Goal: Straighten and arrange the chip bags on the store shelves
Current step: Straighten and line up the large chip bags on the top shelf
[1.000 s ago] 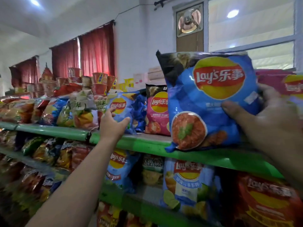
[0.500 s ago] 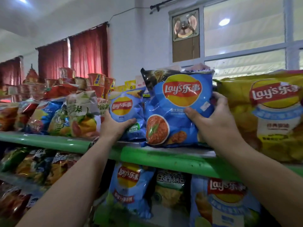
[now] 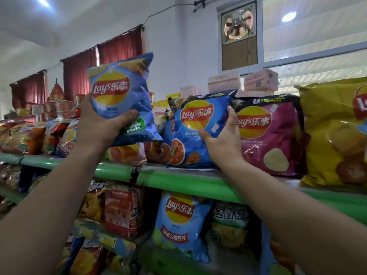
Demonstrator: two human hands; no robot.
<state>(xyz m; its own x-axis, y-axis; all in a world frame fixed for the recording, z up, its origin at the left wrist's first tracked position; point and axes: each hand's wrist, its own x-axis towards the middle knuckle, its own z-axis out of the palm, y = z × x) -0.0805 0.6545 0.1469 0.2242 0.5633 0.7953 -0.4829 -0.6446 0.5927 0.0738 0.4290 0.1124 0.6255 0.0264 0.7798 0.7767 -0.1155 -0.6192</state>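
Observation:
My left hand (image 3: 99,124) grips a light blue Lay's bag (image 3: 123,96) by its lower part and holds it up above the top shelf (image 3: 178,180). My right hand (image 3: 222,139) clasps the right edge of a darker blue Lay's bag with a tomato picture (image 3: 190,133), which stands upright on that shelf. Right beside it stand a magenta Lay's bag (image 3: 272,139) and a big yellow Lay's bag (image 3: 335,133). More bags (image 3: 127,153) lie behind and below the lifted one.
Mixed snack bags (image 3: 21,137) fill the top shelf to the left. The lower shelf holds a blue Lay's bag (image 3: 178,223), a red bag (image 3: 123,209) and a dark green bag (image 3: 232,225). Pink boxes (image 3: 260,80) sit behind the bags. Red curtains (image 3: 79,76) hang on the far wall.
My left hand has lifted the light blue bag up off the shelf. My right hand has set the tomato bag further back and upright beside the magenta bag.

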